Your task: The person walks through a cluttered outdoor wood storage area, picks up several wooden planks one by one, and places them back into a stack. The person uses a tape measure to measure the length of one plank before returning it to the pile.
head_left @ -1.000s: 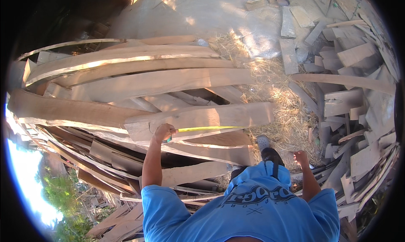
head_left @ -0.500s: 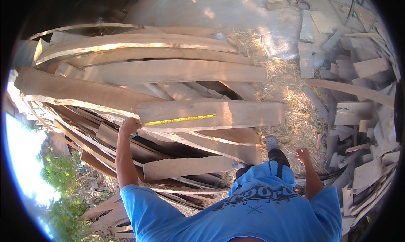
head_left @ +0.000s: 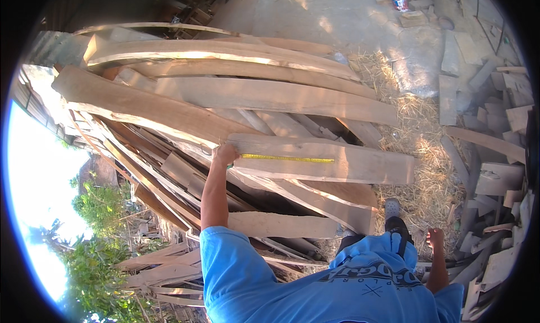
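My left hand (head_left: 225, 153) is closed on a tape measure, whose case is mostly hidden in the fist with a bit of green showing below. Its yellow blade (head_left: 288, 157) reaches out to the right, lying along a pale wide plank (head_left: 374, 165). That hand is at the plank's left end, beside a longer curved board (head_left: 140, 109). Low on the right, my right hand (head_left: 435, 238) hangs near my side with its fingers curled, away from the wood. Whether anything sits inside those fingers is hidden.
Several long rough boards (head_left: 270, 95) are stacked across the left and middle, with dark gaps between them. Straw (head_left: 416, 205) covers ground by my shoe (head_left: 392, 207). Wood offcuts (head_left: 498, 179) pile up at right. A tin can (head_left: 399, 1) stands far back.
The whole view has shifted, so the boards and both my hands appear farther right. The tape still lies extended on the plank, held in my left hand.
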{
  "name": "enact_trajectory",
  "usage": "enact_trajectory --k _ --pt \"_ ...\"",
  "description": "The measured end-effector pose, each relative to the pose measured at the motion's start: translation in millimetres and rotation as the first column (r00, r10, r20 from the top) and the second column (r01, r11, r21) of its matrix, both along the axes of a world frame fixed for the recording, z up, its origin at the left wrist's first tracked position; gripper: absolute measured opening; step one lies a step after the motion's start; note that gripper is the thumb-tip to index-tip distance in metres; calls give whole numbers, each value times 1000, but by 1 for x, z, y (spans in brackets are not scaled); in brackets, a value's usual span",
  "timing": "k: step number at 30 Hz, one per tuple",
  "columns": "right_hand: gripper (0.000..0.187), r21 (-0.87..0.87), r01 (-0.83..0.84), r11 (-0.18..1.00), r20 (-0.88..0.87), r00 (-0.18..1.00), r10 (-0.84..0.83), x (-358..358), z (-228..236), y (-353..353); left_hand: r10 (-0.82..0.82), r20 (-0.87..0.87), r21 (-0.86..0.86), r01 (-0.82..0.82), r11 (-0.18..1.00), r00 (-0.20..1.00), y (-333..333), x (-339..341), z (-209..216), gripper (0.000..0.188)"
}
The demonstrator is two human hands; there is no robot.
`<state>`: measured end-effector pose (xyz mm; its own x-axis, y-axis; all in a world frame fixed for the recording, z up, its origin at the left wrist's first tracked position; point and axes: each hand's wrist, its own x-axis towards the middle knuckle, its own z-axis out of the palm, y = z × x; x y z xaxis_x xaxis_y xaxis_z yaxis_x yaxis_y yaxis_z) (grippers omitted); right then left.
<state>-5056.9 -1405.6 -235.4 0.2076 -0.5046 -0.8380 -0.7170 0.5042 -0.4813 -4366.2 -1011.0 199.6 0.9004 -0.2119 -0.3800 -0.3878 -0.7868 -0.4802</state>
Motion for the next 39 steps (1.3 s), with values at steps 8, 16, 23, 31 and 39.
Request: enact_trajectory --k 8,16,23,31,39 --pt "19 16 -67 998 67 996 66 4 -19 9 82 -186 8 -82 997 979 -8 -17 8 30" --pt "20 61 -152 986 4 988 152 36 -23 -6 -81 -750 -294 -221 930 656 88 -169 -132 34" --pt "24 -242 -514 823 24 844 535 109 -64 -14 206 -936 -206 -917 341 287 112 -462 -284 34" --pt "29 -203 -897 392 224 347 911 272 63 47 30 -237 -910 -232 344 971 54 -497 -303 25" --pt "54 -308 -924 226 513 38 857 277 171 240 12 -958 -105 -315 -943 285 -5 -466 -268 31"
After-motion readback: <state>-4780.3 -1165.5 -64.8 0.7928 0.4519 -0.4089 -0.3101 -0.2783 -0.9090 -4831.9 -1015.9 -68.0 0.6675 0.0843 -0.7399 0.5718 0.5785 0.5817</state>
